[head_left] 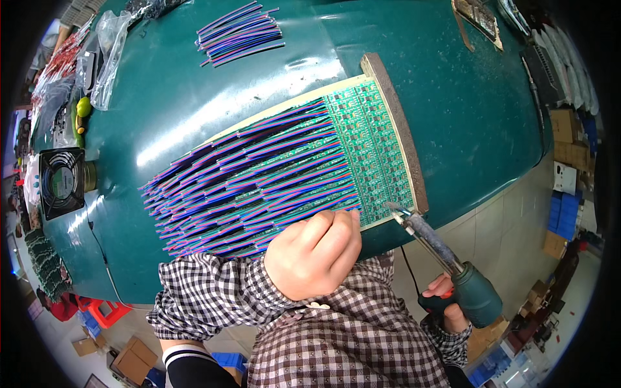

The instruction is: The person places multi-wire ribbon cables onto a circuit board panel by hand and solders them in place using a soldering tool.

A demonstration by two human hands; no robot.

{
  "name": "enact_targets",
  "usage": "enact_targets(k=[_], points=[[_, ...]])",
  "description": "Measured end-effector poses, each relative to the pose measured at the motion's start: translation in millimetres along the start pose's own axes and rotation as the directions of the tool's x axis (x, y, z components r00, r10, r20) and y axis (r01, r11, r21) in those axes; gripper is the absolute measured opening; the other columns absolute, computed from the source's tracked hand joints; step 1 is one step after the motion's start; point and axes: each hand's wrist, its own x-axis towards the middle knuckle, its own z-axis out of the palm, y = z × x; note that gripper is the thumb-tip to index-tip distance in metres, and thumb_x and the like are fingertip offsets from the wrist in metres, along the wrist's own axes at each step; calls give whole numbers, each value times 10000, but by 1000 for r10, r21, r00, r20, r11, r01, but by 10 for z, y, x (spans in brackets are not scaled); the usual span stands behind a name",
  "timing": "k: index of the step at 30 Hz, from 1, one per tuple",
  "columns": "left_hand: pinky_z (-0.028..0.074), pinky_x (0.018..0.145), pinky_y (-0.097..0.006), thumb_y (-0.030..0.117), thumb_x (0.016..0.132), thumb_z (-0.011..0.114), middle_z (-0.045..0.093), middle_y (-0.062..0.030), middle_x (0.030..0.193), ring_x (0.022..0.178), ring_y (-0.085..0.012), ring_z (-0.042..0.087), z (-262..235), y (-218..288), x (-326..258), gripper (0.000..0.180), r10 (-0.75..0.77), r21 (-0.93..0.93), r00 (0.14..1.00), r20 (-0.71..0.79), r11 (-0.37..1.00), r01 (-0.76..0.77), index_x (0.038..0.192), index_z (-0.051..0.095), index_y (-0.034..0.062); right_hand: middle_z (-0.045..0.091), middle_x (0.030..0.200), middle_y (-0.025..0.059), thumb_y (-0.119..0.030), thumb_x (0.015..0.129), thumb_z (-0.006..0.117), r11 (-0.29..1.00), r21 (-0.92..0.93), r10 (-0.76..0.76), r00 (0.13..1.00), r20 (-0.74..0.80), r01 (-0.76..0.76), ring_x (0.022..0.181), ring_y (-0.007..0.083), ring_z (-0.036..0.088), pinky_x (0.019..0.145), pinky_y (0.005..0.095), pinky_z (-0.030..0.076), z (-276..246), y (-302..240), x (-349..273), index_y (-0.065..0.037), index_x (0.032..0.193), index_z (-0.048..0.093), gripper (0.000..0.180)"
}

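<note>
A panel of green circuit boards [378,145] lies on a pale wooden board [284,103] with a thick brown strip [398,123] along its right edge. Rows of multicoloured ribbon wires [259,174] run leftward from the panel. My left hand [314,252] is closed, knuckles up, at the panel's near edge beside the last wires; whatever its fingertips pinch is hidden. My right hand [445,299] grips a green-handled soldering gun [477,294]. The gun's metal tip [398,216] is over the panel's near right corner.
A loose bundle of ribbon wires [239,33] lies at the far side of the green tabletop [466,116]. A small black fan [63,183] stands at the left, near plastic bags [111,58]. A red stool [107,312] and cardboard boxes [134,359] are on the floor.
</note>
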Motion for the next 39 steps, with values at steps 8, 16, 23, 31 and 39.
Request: enact_targets(k=[8,16,23,31,39], points=[[519,620,-267,92,669,693,667,-110,977,790,-193,645,28,-12,11,367,21,-18,1000,8,1000,-20,1001,736,-60,742,814,40,-544,742,885,970,-240,34,999,38,-24,782,195,698,723,336,540,59,-83,16,-69,857,758,505],[525,621,-271,97,678,687,670,-104,977,789,-203,646,32,-25,3,357,12,-45,1000,5,999,-12,1002,742,-44,740,832,28,-573,760,850,928,-371,-1,996,86,33,758,232,681,742,370,538,13,-41,3,-106,901,803,490],[516,702,-264,122,696,670,653,-96,983,851,-191,639,33,-23,3,331,33,8,999,22,999,-33,982,723,-37,743,916,74,-546,745,870,908,-415,2,993,119,48,795,259,697,757,380,555,-41,-21,-16,-91,941,805,500],[519,708,-261,120,696,674,650,-95,986,861,-192,637,32,-17,13,327,32,12,999,33,999,-32,980,724,-33,739,949,112,-526,756,876,922,-384,-15,995,98,52,797,275,704,766,386,559,-39,19,-23,-59,934,791,508],[531,714,-258,110,690,676,645,-103,987,869,-197,637,29,-20,10,324,39,-1,999,35,999,-39,972,721,-44,742,833,42,-563,759,857,922,-383,-35,996,76,62,754,220,686,727,363,541,13,-28,-13,-75,904,791,514]])
